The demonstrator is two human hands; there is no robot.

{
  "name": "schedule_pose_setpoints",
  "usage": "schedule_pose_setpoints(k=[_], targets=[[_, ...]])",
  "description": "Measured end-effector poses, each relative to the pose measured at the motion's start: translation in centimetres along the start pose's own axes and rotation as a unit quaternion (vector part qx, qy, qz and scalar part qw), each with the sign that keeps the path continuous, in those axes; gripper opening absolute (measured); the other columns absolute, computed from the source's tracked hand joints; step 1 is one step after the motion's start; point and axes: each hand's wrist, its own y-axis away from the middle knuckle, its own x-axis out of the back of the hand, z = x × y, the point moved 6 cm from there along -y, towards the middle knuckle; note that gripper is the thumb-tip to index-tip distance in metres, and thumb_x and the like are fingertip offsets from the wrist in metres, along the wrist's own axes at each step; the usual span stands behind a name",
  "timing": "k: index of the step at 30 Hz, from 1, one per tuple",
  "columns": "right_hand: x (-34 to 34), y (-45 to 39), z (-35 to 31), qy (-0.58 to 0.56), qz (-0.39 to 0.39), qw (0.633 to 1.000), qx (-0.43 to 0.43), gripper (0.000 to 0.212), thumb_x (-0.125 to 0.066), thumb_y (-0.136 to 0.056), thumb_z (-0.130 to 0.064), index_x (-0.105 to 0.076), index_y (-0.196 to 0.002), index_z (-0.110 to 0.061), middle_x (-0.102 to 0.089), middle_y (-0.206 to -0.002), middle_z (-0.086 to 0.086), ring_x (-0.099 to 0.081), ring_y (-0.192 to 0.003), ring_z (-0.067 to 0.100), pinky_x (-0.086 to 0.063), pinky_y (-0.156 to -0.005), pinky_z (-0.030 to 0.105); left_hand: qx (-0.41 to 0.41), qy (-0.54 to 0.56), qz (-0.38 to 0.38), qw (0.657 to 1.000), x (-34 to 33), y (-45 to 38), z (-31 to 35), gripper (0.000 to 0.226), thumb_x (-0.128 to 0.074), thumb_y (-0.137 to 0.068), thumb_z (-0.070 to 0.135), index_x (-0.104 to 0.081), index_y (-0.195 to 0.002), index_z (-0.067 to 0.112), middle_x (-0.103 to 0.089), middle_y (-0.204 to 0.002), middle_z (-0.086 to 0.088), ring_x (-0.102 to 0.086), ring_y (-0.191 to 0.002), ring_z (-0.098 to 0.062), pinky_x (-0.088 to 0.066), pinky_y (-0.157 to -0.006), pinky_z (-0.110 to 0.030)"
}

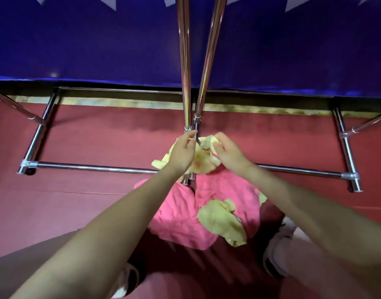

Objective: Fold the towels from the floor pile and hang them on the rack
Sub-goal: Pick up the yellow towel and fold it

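Both the left hand (182,153) and right hand (227,151) curl their fingers round a yellow towel (203,160) above the floor pile (185,216), so folding it neatly for the rack (185,61) seems next.

— Surroundings, please.
— Red floor (88,203), matte, with a faint seam running across it. Blue wall panel (88,44) behind, white triangular marks along its top edge.
— Anything else?
— Two dark-and-white shoes (276,251) at the bottom edge.

Head cam, wide-angle, looks steeply down, close over rack (94,168) base
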Motion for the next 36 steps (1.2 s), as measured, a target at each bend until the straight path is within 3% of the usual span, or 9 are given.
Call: schedule_pose_setpoints(k=[4, 9, 12, 15, 19, 23, 30, 33, 36], targets=[[3.6, 2.9, -7.3, 0.098, -0.086, 0.986, 0.107, 0.009, -0.045, -0.091, -0.016, -0.054, -0.092, -0.014, -0.058, -0.077, 0.0, -0.054, -0.073, 0.02, -0.042, -0.07, 0.036, -0.046, -0.001, -0.058, 0.997, 1.3, 2.6, 5.0, 0.034, -0.036, -0.103, 0.011, -0.054, -0.132, 0.011, -0.053, -0.128, 0.0, -0.046, -0.117, -0.009, -0.032, -0.097, -0.014], [8.3, 7.8, -15.6, 0.145, -0.07, 0.968, 0.194, 0.011, -0.049, -0.092, -0.018, -0.059, -0.094, -0.012, -0.062, -0.082, -0.002, -0.054, -0.077, 0.011, -0.04, -0.07, 0.03, -0.107, -0.017, -0.107, 0.988, 3.6, 9.4, 9.5, 0.024, -0.038, -0.104, 0.02, -0.061, -0.11, 0.015, -0.058, -0.108, 0.003, -0.053, -0.108, -0.015, -0.037, -0.097, -0.027], [10.4, 11.8, -18.8, 0.142, -0.035, 0.964, 0.222, 0.008, -0.053, -0.093, -0.016, -0.06, -0.094, -0.013, -0.059, -0.082, -0.009, -0.051, -0.078, 0.003, -0.038, -0.07, 0.025, -0.161, -0.02, -0.051, 0.985, 5.7, 13.8, 11.8, 0.026, -0.041, -0.101, 0.023, -0.059, -0.083, 0.017, -0.056, -0.081, 0.007, -0.055, -0.08, -0.009, -0.042, -0.076, -0.03], [11.2, 15.6, -19.5, 0.147, -0.02, 0.965, 0.217, 0.01, -0.064, -0.088, -0.026, -0.063, -0.095, -0.018, -0.061, -0.086, -0.013, -0.053, -0.08, 0.001, -0.039, -0.072, 0.024, -0.197, -0.001, 0.007, 0.98, 7.6, 19.0, 14.2, 0.025, -0.042, -0.102, 0.008, -0.056, -0.081, 0.009, -0.05, -0.072, 0.003, -0.052, -0.056, 0.005, -0.04, -0.057, -0.012], [9.9, 20.1, -18.3, 0.205, -0.033, 0.962, 0.179, 0.018, -0.068, -0.084, -0.036, -0.065, -0.087, -0.019, -0.067, -0.082, -0.004, -0.06, -0.078, 0.014, -0.044, -0.072, 0.033, -0.266, -0.033, 0.071, 0.961, 9.0, 24.8, 14.6, 0.021, -0.044, -0.1, 0.014, -0.062, -0.09, 0.014, -0.06, -0.077, 0.006, -0.056, -0.068, 0.003, -0.042, -0.063, -0.011], [8.5, 23.4, -15.5, 0.252, -0.055, 0.961, 0.096, 0.029, -0.067, -0.087, -0.031, -0.052, -0.063, -0.023, -0.054, -0.06, -0.005, -0.052, -0.066, 0.018, -0.035, -0.063, 0.035, -0.225, 0.004, 0.174, 0.959, 11.1, 27.2, 12.0, 0.02, -0.046, -0.098, 0.016, -0.065, -0.092, 0.014, -0.06, -0.074, 0.009, -0.053, -0.066, -0.002, -0.044, -0.068, -0.026], [10.6, 26.2, -15.0, -0.027, 0.011, 0.999, -0.023, 0.029, -0.07, -0.084, -0.021, -0.057, -0.061, -0.009, -0.05, -0.055, -0.002, -0.045, -0.05, 0.004, -0.034, -0.05, 0.023, -0.159, 0.035, 0.261, 0.951, 14.1, 28.4, 11.0, 0.022, -0.045, -0.098, 0.011, -0.061, -0.083, 0.01, -0.059, -0.077, -0.004, -0.05, -0.075, -0.014, -0.037, -0.064, -0.016], [10.9, 26.9, -14.4, -0.303, 0.042, 0.952, -0.026, 0.005, -0.065, -0.086, -0.012, -0.067, -0.082, -0.012, -0.067, -0.072, -0.001, -0.061, -0.066, 0.009, -0.047, -0.065, 0.025, -0.132, 0.062, 0.273, 0.951, 14.4, 28.7, 10.1, 0.021, -0.044, -0.098, 0.012, -0.063, -0.088, 0.01, -0.061, -0.08, -0.001, -0.052, -0.077, -0.012, -0.038, -0.064, -0.016], [11.6, 27.2, -14.5, -0.435, 0.071, 0.898, -0.011, 0.014, -0.054, -0.094, -0.014, -0.064, -0.098, -0.006, -0.069, -0.086, 0.006, -0.065, -0.08, 0.016, -0.051, -0.073, 0.027, -0.106, 0.099, 0.277, 0.95, 14.2, 28.9, 9.5, 0.022, -0.043, -0.097, 0.009, -0.061, -0.086, 0.01, -0.059, -0.079, 0.0, -0.051, -0.073, -0.009, -0.039, -0.06, -0.008]])
